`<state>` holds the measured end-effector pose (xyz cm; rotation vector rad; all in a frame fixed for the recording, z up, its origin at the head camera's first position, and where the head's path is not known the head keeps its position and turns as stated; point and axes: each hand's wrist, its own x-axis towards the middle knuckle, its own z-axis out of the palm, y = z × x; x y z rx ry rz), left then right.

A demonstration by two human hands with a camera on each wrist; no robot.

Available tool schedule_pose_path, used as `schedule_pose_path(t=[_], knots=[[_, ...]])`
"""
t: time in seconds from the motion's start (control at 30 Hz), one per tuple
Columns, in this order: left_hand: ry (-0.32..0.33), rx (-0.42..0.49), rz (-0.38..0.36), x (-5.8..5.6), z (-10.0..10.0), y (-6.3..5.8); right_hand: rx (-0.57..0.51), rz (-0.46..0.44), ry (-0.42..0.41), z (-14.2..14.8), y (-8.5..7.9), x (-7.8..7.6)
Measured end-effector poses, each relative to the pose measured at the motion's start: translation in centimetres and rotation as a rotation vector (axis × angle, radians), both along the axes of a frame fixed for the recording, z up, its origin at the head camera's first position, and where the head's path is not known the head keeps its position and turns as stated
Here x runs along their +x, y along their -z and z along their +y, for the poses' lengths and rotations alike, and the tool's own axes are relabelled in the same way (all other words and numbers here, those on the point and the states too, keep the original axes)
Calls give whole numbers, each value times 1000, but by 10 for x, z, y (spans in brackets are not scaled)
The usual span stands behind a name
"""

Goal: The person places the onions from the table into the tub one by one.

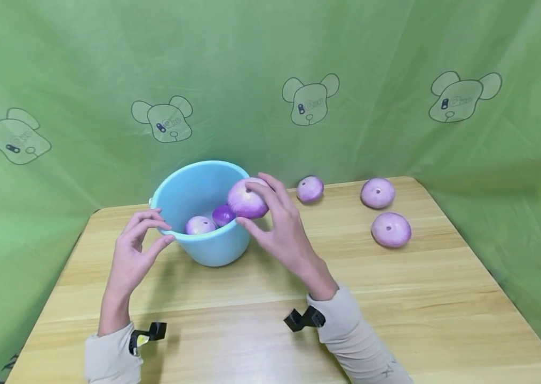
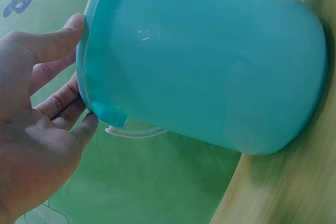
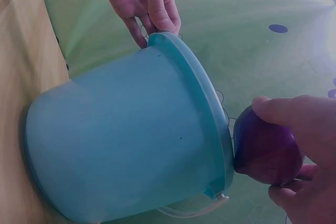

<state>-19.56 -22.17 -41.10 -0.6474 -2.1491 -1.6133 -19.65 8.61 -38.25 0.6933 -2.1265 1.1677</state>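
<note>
A light blue bucket (image 1: pixel 215 250) stands on the wooden table, with two purple onions inside, a pale one (image 1: pixel 200 225) and a darker one (image 1: pixel 223 215). My left hand (image 1: pixel 132 256) pinches the bucket's near-left rim between thumb and fingers; the left wrist view shows the thumb on the rim's outer side. Over the right edge of the rim, my right hand (image 1: pixel 282 226) holds another purple onion (image 1: pixel 246 199), thumb below and fingers over its top. In the right wrist view this onion (image 3: pixel 265 148) overlaps the rim's edge.
Three more onions lie on the table to the right: one (image 1: pixel 310 189) at the back edge, another (image 1: pixel 378 193) farther right, a third (image 1: pixel 391 230) in front of that. A green curtain (image 1: pixel 241 128) hangs behind the table. The bucket's white handle (image 2: pixel 137 134) hangs down.
</note>
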Motion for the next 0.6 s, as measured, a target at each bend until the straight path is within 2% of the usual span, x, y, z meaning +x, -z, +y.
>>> schedule_pose_path(t=[0.6], knots=[[1, 1, 4, 1, 1, -1, -8, 41, -56, -10, 3, 3]])
